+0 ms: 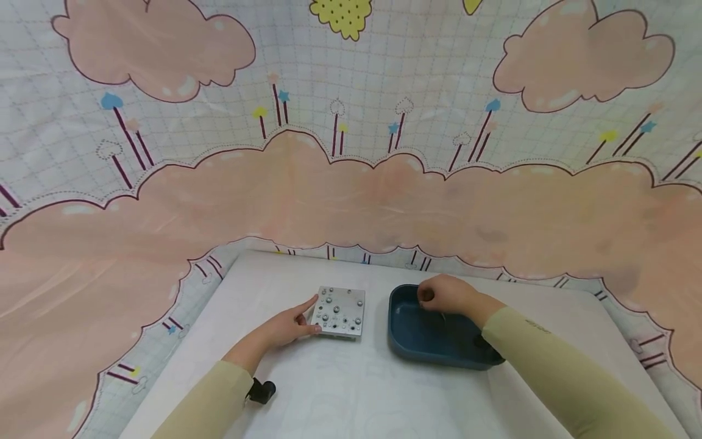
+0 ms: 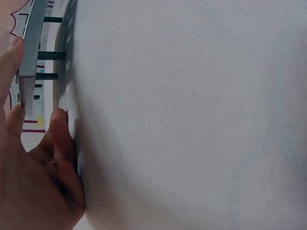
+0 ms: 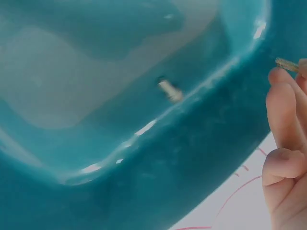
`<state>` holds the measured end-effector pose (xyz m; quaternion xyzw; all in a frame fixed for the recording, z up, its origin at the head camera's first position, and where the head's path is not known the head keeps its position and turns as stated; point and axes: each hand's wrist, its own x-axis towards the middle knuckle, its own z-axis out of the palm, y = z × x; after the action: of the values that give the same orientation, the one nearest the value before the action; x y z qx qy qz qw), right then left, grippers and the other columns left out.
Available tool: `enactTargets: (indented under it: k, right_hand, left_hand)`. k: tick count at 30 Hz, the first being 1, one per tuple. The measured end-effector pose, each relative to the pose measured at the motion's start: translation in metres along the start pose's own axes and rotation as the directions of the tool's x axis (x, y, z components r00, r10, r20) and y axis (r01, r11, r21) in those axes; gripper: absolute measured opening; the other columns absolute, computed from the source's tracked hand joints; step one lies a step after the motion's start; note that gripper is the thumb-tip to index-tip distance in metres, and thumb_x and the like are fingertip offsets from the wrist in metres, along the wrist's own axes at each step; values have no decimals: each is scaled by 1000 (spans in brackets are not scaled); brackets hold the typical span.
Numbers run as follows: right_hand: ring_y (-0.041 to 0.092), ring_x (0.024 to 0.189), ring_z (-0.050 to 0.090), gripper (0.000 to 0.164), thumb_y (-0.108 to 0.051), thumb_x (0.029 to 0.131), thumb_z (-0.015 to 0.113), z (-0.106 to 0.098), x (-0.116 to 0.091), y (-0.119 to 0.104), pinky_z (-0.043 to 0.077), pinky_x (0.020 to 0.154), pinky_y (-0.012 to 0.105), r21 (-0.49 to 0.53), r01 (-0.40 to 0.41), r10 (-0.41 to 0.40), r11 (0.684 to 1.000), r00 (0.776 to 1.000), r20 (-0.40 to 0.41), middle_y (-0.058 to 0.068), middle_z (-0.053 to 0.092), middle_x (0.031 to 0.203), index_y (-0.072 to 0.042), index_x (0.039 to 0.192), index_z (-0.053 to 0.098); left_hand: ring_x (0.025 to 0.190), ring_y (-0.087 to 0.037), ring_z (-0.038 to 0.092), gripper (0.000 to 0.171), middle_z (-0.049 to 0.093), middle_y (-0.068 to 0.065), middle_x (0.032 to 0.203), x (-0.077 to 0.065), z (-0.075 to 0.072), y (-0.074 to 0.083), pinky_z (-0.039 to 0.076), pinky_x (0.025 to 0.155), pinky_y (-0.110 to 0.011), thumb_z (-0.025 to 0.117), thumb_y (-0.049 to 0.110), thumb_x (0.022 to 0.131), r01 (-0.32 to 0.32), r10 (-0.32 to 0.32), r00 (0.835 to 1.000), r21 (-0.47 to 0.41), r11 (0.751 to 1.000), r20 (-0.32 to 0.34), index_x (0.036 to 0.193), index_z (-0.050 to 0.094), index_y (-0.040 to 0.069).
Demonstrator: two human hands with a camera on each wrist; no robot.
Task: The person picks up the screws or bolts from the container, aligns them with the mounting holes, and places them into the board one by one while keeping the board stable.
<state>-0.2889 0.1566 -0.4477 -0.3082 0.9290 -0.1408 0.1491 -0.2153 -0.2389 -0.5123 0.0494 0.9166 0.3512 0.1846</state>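
In the head view, a square silver metal plate (image 1: 341, 300) with several screw heads and holes on top stands on the white table. My left hand (image 1: 282, 327) holds it at its left side, thumb near the front corner and a finger further back. Threaded screw shanks (image 2: 52, 55) stick out beneath the plate in the left wrist view. Over the far part of a dark blue tray (image 1: 392, 332), my right hand (image 1: 446, 294) pinches a small brass-coloured screw (image 3: 287, 64) between its fingertips. Another screw (image 3: 170, 90) lies inside the tray near its wall, slightly blurred.
The white table (image 1: 340, 390) reaches back to a patterned curtain (image 1: 351, 201) with pink clouds. A small black wrist camera (image 1: 261, 391) sits at the left cuff. The tray stands to the right of the plate, with a gap of tabletop between.
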Motion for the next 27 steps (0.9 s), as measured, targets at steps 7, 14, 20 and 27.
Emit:
enactTargets:
  k: [7,14,20,27]
  right_hand:
    - [8,80,59,9,-23,93,71,-10,7,-25,50,74,32,47,7,-6,999,1000,-16,-11,67,91,-18,98,76]
    - [7,84,61,8,-24,93,71,-12,16,-49,51,79,33,53,82,-78,995,994,-70,-12,68,92,-20,97,76]
    - [10,88,62,8,-26,93,71,-7,32,-74,51,78,34,98,24,-17,995,998,-64,-12,69,94,-22,98,76]
    - [10,90,62,7,-28,93,72,3,59,-109,50,80,34,83,23,-17,996,997,-76,-13,69,95,-26,98,76]
  left_hand:
    - [74,-17,47,88,53,-2,88,0,0,-5,38,68,-33,74,52,84,-1,1,1000,-10,1000,-9,157,30,30]
    - [75,-17,47,89,53,-2,88,-1,0,-1,38,70,-35,74,55,83,5,-5,1000,-10,1000,-2,156,31,33]
    - [74,-17,48,89,53,-2,88,2,2,-2,38,69,-34,73,56,83,0,0,1000,12,1000,2,157,30,31]
    - [73,-17,47,88,54,-2,86,2,1,-3,38,67,-33,74,54,83,7,-7,1000,-3,1000,3,157,30,32]
